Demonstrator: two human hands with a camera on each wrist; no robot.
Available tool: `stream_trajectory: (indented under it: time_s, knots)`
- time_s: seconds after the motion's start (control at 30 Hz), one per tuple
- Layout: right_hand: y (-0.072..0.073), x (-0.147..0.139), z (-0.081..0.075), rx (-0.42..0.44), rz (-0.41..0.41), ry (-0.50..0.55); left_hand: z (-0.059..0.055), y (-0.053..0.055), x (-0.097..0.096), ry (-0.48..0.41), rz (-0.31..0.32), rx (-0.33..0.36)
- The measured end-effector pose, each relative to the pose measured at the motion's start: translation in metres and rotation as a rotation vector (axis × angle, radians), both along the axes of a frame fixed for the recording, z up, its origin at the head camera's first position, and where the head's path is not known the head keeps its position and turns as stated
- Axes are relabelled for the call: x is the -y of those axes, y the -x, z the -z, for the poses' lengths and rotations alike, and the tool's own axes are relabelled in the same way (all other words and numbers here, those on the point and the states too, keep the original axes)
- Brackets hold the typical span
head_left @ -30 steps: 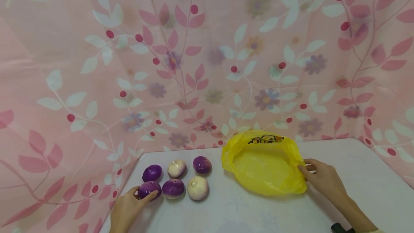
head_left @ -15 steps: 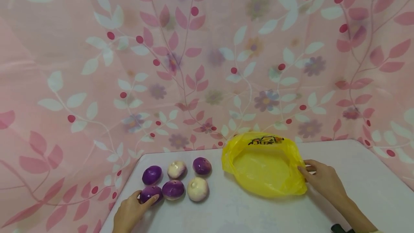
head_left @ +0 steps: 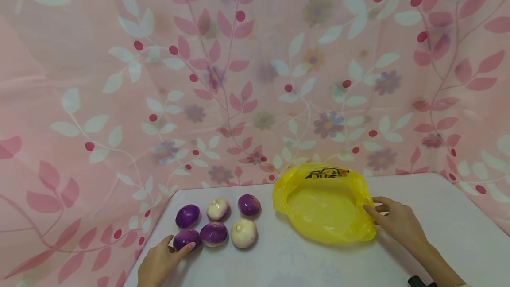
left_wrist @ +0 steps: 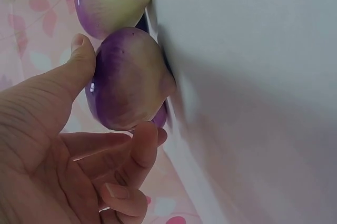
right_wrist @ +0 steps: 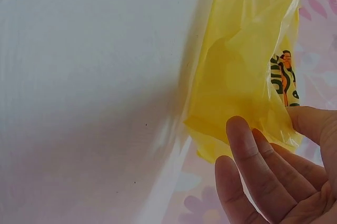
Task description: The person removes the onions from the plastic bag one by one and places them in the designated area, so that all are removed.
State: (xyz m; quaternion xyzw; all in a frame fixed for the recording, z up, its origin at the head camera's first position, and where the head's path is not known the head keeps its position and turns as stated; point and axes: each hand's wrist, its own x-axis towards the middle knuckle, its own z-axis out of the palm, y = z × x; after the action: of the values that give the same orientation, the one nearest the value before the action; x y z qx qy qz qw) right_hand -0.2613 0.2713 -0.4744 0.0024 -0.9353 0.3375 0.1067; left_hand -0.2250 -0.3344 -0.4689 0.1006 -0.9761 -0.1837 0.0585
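Note:
In the head view my left hand (head_left: 161, 258) holds a glossy purple onion (head_left: 187, 240) at the near left of a group, on the tabletop. In the left wrist view, the thumb lies along one side of this onion (left_wrist: 126, 79), with fingertips against the other. Several more purple-and-white onions stand close by, including a pale onion (head_left: 244, 234) and a dark purple onion (head_left: 249, 205). On the right my right hand (head_left: 400, 223) pinches the side of a yellow plastic bag (head_left: 324, 236), whose wide mouth faces me. Dark printing shows on its far side.
The onions stand in two rows on a white table (head_left: 295, 260). Behind it hangs a pink floral cloth (head_left: 259, 101). A dark object (head_left: 417, 281) shows at the bottom edge near my right forearm.
My left hand and the onion in it have shifted slightly right and nearer to me. The bag's right side has drawn in a little to the left, at my right hand.

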Motion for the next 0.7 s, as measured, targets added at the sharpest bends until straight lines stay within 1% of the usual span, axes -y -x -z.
stream_trajectory:
  time_s: [0.1,0.17,0.33,0.43,0.53,0.63,0.7]
  knots:
    - [0.000,0.000,0.000,-0.004,-0.001,-0.007,-0.001,-0.001,-0.001,0.000,0.004,-0.004]
    - [0.000,0.000,0.000,0.000,-0.001,-0.007,-0.002,-0.002,-0.001,0.003,0.005,-0.018]
    - [-0.001,0.001,0.000,0.010,0.008,-0.015,-0.006,-0.002,-0.001,0.045,0.008,-0.098]
    - [-0.001,0.000,-0.001,-0.005,0.022,-0.038,-0.010,-0.002,-0.003,0.077,0.018,-0.139]
    - [-0.001,-0.001,-0.003,-0.024,0.036,-0.057,-0.016,-0.002,-0.008,0.092,0.033,-0.173]
    - [0.000,-0.003,-0.004,-0.041,0.035,-0.067,-0.023,-0.002,-0.016,0.108,0.063,-0.241]
    - [0.000,-0.004,-0.005,-0.053,0.032,-0.072,-0.028,-0.002,-0.024,0.134,0.102,-0.325]
